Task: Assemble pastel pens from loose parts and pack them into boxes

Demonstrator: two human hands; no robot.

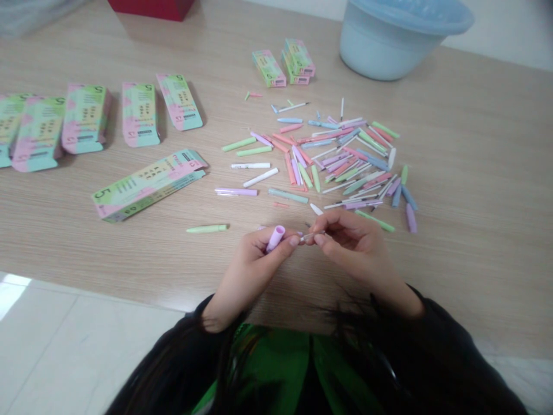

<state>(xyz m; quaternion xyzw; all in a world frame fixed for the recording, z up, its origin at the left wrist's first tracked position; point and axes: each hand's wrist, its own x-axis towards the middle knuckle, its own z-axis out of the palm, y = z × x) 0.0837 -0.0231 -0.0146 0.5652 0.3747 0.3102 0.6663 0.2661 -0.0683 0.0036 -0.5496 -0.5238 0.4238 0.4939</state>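
Observation:
My left hand (254, 259) is closed around a lilac pen barrel (275, 237), its open end pointing up. My right hand (352, 239) pinches a thin pen refill (311, 235) between thumb and forefinger, and the refill's tip meets the fingers of my left hand. Both hands hover just above the wooden table (475, 242), close to its near edge. Beyond them lies a scattered pile of pastel pen parts (341, 158): barrels, caps and thin refills in pink, green, blue, lilac and white.
A long pastel pen box (149, 184) lies left of the pile, with several more boxes (86, 118) in a row at far left. Small boxes (287, 63) stand at the back. A light blue basin (397, 37) stands back right. A green barrel (207, 229) lies alone.

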